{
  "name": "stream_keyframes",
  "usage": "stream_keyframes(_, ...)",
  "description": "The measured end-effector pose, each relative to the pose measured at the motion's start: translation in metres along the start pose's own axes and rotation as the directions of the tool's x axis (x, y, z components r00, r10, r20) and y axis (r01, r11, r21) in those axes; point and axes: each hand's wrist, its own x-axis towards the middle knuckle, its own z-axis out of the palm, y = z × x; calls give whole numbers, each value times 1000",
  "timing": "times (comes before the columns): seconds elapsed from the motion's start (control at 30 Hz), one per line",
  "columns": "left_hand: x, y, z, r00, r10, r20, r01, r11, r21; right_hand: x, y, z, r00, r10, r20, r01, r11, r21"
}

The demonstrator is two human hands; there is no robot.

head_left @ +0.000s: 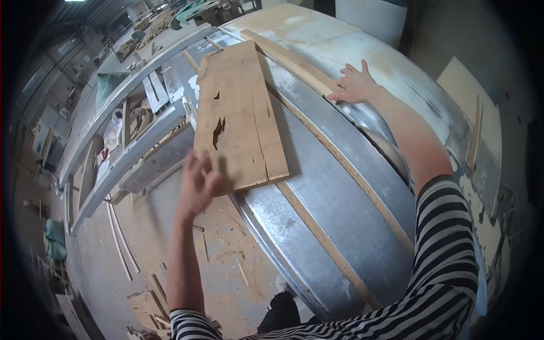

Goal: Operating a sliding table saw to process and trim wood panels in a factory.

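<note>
A wide wooden board (241,107) with dark holes and a long crack lies flat across the metal saw table (317,175). Its near left corner sticks out past the table's left edge. Beside that corner is my left hand (198,184), slightly blurred, with its fingers apart and nothing held; whether it touches the board I cannot tell. My right hand (358,85) is spread open at the near end of a long wooden strip (292,62), apart from the board. Its fingertips seem to rest on or just over the strip.
Sawdust-filled grooves (340,158) run along the metal top. A grey metal frame (127,153) adjoins on the left. Wood scraps (148,311) and sawdust litter the floor. A pale panel (476,113) stands at the right, and a white cylinder (371,20) stands at the back.
</note>
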Motion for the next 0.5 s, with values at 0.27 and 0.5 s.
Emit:
stream_keyframes(0.27, 12, -35, 35, 873, -488, 19, 478, 846, -237, 43, -67, -3, 982, 189, 22, -186, 979, -85)
stream_keyframes(0.5, 14, -63, 50, 941, -297, 162, 314, 945, -92, 21, -114, -66, 964, 264, 42, -189, 559, 807)
